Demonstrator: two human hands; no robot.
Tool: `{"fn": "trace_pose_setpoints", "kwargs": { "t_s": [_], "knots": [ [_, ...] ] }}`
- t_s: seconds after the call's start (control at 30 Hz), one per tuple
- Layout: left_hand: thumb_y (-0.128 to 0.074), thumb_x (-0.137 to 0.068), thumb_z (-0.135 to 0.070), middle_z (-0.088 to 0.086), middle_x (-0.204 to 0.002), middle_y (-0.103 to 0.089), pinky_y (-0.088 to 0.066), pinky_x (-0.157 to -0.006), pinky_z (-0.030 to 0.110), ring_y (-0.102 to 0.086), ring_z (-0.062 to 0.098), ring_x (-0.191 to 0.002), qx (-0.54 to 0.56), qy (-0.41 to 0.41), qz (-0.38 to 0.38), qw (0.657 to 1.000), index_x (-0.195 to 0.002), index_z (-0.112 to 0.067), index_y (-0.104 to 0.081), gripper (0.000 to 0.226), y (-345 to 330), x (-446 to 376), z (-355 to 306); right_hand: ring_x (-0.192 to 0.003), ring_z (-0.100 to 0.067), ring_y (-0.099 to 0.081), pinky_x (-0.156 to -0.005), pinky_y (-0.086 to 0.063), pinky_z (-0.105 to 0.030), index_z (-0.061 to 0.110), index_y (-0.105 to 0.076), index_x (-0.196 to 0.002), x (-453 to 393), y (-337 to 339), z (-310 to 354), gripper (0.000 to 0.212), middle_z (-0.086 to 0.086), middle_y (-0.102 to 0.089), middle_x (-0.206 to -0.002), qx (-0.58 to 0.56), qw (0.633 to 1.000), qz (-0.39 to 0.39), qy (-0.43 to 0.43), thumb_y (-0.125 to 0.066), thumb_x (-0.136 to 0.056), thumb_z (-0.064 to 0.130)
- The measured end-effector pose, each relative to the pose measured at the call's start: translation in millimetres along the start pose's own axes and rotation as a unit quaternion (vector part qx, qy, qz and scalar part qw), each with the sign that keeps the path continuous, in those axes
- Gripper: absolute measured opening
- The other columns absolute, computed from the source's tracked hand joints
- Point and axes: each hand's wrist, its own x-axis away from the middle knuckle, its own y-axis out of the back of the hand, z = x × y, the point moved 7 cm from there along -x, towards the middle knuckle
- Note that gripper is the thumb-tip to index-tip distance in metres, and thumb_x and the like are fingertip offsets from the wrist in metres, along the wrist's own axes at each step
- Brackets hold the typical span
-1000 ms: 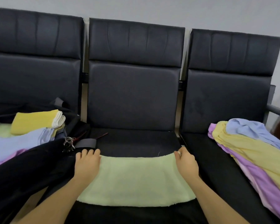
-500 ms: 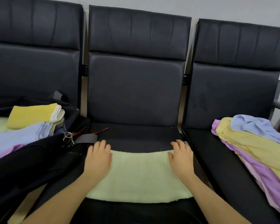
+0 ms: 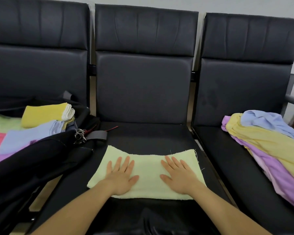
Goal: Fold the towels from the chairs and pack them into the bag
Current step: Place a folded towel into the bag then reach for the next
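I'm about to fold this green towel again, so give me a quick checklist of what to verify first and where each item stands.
1. Green towel lies flat on the middle chair seat: ok, though its far edge dips.
2. Left hand flat on the towel: ok.
3. Right hand flat on the towel: ok.
4. Bag open with space for another towel: cannot tell.
5. Seat beyond the towel free for folding: ok.
6. Unfolded towel pile still waiting on the right chair: ok.
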Motion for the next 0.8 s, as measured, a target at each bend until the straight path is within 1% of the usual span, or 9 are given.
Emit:
{"fn": "trace_pose_setpoints", "kwargs": {
  "t_s": [0.07, 0.1, 0.17, 0.3, 0.47, 0.57, 0.67, 0.7, 0.8],
  "knots": [
    [-0.011, -0.099, -0.054, -0.004, -0.156, 0.027, 0.017, -0.114, 0.049, 0.027, 0.023, -0.142, 0.013, -0.006, -0.004, 1.0, -0.15, -0.023, 0.016, 0.066, -2, 4, -2, -0.147, -0.013, 0.013, -0.118, 0.009, -0.035, 0.028, 0.005, -0.153, 8, -3, -1, 0.096, 0.008, 0.016, -0.159, -0.002, 1.0, 0.015, -0.007, 0.015, -0.071, 0.076],
    [-0.012, -0.099, -0.054, -0.004, -0.156, 0.025, 0.017, -0.114, 0.048, 0.026, 0.022, -0.143, 0.023, -0.01, -0.008, 1.0, -0.151, -0.024, 0.014, 0.065, -3, 5, -4, -0.147, -0.013, 0.013, -0.118, 0.009, -0.035, 0.028, 0.004, -0.153, 12, -2, -2, 0.078, 0.007, 0.015, -0.159, 0.004, 1.0, 0.018, -0.011, 0.001, -0.087, 0.07],
    [-0.016, -0.1, -0.052, -0.005, -0.158, 0.018, 0.016, -0.115, 0.044, 0.021, 0.019, -0.145, 0.058, -0.023, -0.027, 0.998, -0.153, -0.025, 0.005, 0.063, 0, 9, -7, -0.147, -0.013, 0.011, -0.118, 0.008, -0.035, 0.028, 0.002, -0.153, 19, 2, -4, 0.061, 0.007, 0.013, -0.16, 0.012, 1.0, 0.023, -0.018, -0.015, -0.1, 0.053],
    [-0.022, -0.102, -0.045, -0.004, -0.16, -0.007, -0.003, -0.116, 0.034, -0.007, 0.015, -0.146, 0.159, 0.001, -0.149, 0.976, -0.152, -0.027, -0.014, 0.054, 24, 19, 12, -0.147, -0.013, 0.009, -0.118, 0.009, -0.037, 0.032, 0.0, -0.153, 23, 5, -4, 0.056, 0.006, 0.01, -0.16, 0.008, 1.0, 0.023, -0.018, -0.015, -0.102, 0.048],
    [-0.031, -0.102, -0.036, 0.004, -0.138, -0.042, -0.031, -0.1, 0.034, -0.042, 0.022, -0.122, 0.074, 0.107, -0.257, 0.958, -0.148, -0.02, -0.022, 0.05, 38, 41, 47, -0.147, -0.01, 0.002, -0.118, 0.005, -0.038, 0.03, -0.009, -0.153, 18, 12, 8, 0.052, 0.006, 0.002, -0.161, -0.013, 0.999, -0.016, -0.025, -0.018, -0.103, 0.044],
    [-0.051, -0.094, -0.036, 0.007, -0.116, -0.056, -0.039, -0.088, 0.037, -0.053, 0.026, -0.104, 0.058, 0.119, -0.262, 0.956, -0.146, -0.019, -0.033, 0.057, 32, 42, 55, -0.147, -0.01, -0.003, -0.117, 0.001, -0.037, 0.034, -0.009, -0.152, 14, 17, 21, 0.051, 0.006, -0.001, -0.161, -0.022, 0.999, -0.031, -0.01, -0.02, -0.103, 0.043],
    [-0.088, -0.058, -0.029, 0.007, -0.073, -0.061, -0.045, -0.059, 0.039, -0.058, 0.028, -0.064, 0.028, 0.104, -0.306, 0.946, -0.115, -0.013, -0.067, 0.064, 28, 39, 53, -0.147, -0.012, -0.009, -0.117, -0.004, -0.036, 0.034, -0.013, -0.152, 13, 20, 34, 0.051, 0.005, -0.005, -0.161, -0.025, 0.999, -0.023, 0.008, -0.024, -0.103, 0.042],
    [-0.091, -0.051, -0.024, 0.007, -0.066, -0.059, -0.044, -0.056, 0.039, -0.056, 0.028, -0.058, 0.034, 0.103, -0.322, 0.94, -0.11, -0.013, -0.069, 0.063, 29, 40, 53, -0.146, -0.013, -0.01, -0.117, -0.005, -0.035, 0.034, -0.015, -0.152, 12, 19, 38, 0.051, 0.005, -0.006, -0.161, -0.025, 0.999, -0.016, 0.015, -0.026, -0.103, 0.042],
    [-0.086, -0.06, -0.011, 0.009, -0.065, -0.059, -0.04, -0.065, 0.042, -0.056, 0.032, -0.062, 0.069, 0.092, -0.326, 0.938, -0.113, -0.014, -0.068, 0.055, 30, 39, 51, -0.146, -0.013, -0.009, -0.117, -0.004, -0.037, 0.036, -0.018, -0.151, 10, 13, 47, 0.053, 0.006, -0.004, -0.161, -0.035, 0.999, 0.009, 0.023, -0.029, -0.1, 0.048]
  ]
}}
